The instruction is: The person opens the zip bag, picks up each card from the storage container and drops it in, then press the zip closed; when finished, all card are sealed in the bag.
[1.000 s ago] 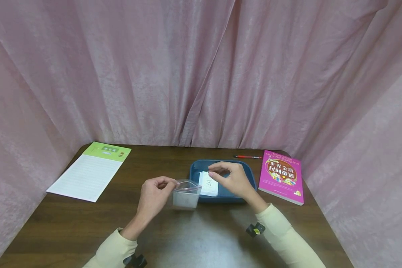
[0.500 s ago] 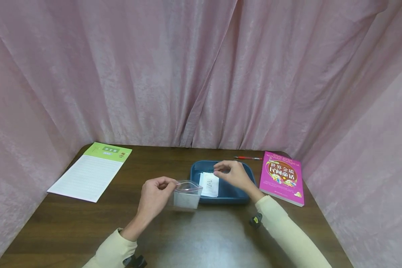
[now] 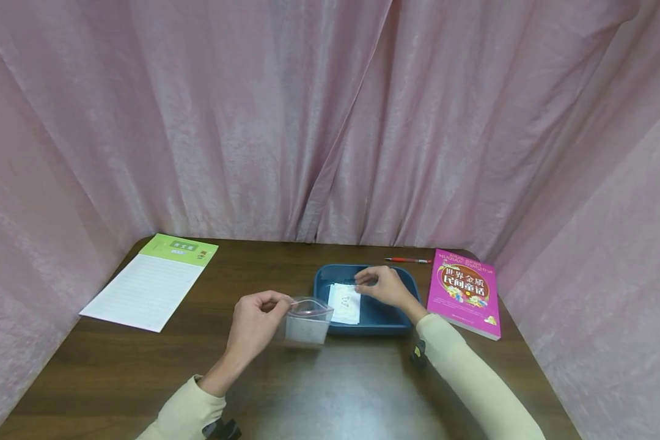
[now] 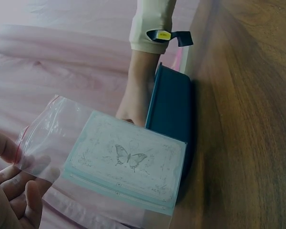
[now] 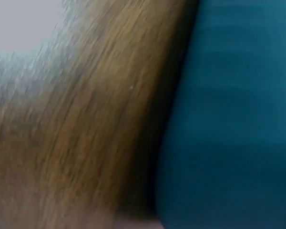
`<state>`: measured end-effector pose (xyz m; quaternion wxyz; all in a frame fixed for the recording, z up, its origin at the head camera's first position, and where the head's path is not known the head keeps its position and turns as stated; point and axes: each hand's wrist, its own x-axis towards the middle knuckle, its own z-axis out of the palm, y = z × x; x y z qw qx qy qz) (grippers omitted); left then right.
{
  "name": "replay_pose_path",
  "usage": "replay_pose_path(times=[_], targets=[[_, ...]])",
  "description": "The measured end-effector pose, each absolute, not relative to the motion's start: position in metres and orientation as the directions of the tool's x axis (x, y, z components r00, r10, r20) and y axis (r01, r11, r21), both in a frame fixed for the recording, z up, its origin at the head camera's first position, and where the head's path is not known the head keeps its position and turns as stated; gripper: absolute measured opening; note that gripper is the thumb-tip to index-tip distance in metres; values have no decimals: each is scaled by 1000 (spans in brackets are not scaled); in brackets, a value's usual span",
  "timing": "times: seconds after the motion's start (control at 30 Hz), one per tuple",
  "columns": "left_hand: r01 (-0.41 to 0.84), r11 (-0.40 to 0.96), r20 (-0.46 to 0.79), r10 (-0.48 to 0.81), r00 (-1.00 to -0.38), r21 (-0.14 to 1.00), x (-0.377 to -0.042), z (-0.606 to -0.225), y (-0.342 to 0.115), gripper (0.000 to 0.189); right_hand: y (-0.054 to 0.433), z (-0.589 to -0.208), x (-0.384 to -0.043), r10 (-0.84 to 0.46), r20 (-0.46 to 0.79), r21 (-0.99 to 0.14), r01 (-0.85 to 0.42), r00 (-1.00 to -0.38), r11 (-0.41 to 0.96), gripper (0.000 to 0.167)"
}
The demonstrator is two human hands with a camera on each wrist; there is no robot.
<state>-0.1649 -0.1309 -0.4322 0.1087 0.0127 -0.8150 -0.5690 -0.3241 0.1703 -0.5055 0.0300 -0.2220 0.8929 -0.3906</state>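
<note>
My left hand [image 3: 255,321] pinches the top corner of a clear zip-lock bag [image 3: 309,308], whose mouth gapes. White cards sit inside it; the left wrist view shows the front card [image 4: 128,157] with a grey butterfly print and a pale blue edge. Over the blue tray [image 3: 385,329] is my right hand [image 3: 387,287], its fingers bent and the fingertips apart, right at the right edge of a stack of white cards [image 3: 344,304] lying in the tray's left part. In the right wrist view the tray's blue side fills the right half, and the fingers are hidden.
A pink book [image 3: 464,293] lies right of the tray, and a red pen [image 3: 409,260] lies behind it. At the far left is a writing pad [image 3: 148,287] with a green top. Pink curtains [image 3: 242,122] hang behind the brown wooden table [image 3: 220,391].
My right hand has shifted a little right, from over the cards to their right edge, and its forearm has swung slightly. The left hand and bag stay about where they were.
</note>
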Motion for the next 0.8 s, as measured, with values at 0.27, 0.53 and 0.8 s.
replay_pose_path(times=[0.27, 0.53, 0.8], targets=[[116, 345, 173, -140, -975, 931, -165, -432, -128, 13, 171, -515, -331, -451, 74, -668, -380, -890, 640, 24], [150, 342, 205, -131, -970, 928, -166, -433, -127, 13, 170, -517, -332, -450, 64, -650, -379, -891, 658, 29], [160, 342, 214, -126, -969, 926, -166, -434, -127, 13, 169, -520, -332, -428, 23, -632, -345, -903, 694, 39]])
